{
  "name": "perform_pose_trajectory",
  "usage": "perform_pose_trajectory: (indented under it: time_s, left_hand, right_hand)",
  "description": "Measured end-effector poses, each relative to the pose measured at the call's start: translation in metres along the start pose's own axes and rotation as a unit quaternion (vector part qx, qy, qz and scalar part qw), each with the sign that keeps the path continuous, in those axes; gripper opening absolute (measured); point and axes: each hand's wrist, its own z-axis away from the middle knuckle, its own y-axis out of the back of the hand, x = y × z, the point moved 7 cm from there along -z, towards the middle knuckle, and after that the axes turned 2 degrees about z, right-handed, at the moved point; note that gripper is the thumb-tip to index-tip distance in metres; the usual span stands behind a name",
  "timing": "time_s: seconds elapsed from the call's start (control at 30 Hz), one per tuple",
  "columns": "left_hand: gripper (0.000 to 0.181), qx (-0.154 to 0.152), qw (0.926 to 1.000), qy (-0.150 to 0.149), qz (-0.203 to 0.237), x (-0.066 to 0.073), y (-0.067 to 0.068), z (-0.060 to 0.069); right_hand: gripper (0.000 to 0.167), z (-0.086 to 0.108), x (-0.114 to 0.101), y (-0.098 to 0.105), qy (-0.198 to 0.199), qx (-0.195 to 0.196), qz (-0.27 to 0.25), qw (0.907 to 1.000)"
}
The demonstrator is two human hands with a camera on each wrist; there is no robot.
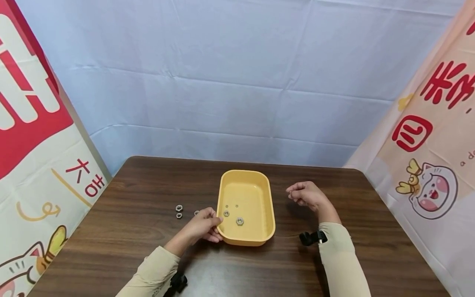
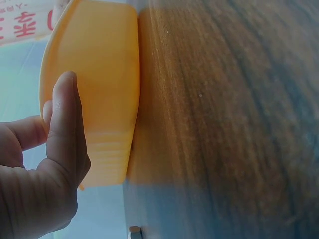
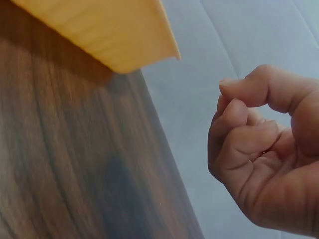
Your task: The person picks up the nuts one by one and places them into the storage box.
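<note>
The left hand (image 1: 203, 226) (image 2: 55, 154) grips the near left wall of the yellow tray (image 1: 246, 235) (image 2: 107, 74), its thumb over the rim and the other fingers along the outside. Inside the tray lie a large metal nut (image 1: 240, 221), a smaller nut (image 1: 226, 213) and two tiny ones. Raised to the right of the tray, the right hand (image 1: 306, 194) (image 3: 264, 149) has its fingers curled and its thumb tip against the index finger. No object shows clearly between those fingertips; a tiny one could be hidden there.
Left of the tray, two nuts (image 1: 179, 208) lie close together on the brown table (image 1: 148, 185), and another nut (image 1: 196, 213) sits beside the left hand, partly covered. A pale cloth (image 1: 237, 107) hangs behind the table, with printed banners at both sides.
</note>
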Motion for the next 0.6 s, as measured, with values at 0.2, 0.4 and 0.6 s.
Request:
perform_pose_trajectory:
  time_s: [0.2, 0.4, 0.6]
  left_hand:
    - [0.014, -0.002, 1.0000, -0.001, -0.001, 0.001, 0.000, 0.000]
    - [0.014, -0.005, 1.0000, 0.001, 0.001, 0.000, -0.001, -0.001]
    - [0.014, -0.003, 1.0000, 0.000, 0.000, -0.001, 0.001, -0.002]
  right_hand:
    - [0.027, -0.003, -0.010, -0.011, 0.006, -0.005, 0.017, 0.9998]
    - [0.030, -0.007, -0.021, -0.022, 0.011, -0.020, 0.017, 0.9996]
    - [0.026, -0.012, -0.032, -0.036, 0.022, -0.034, 0.015, 0.9991]
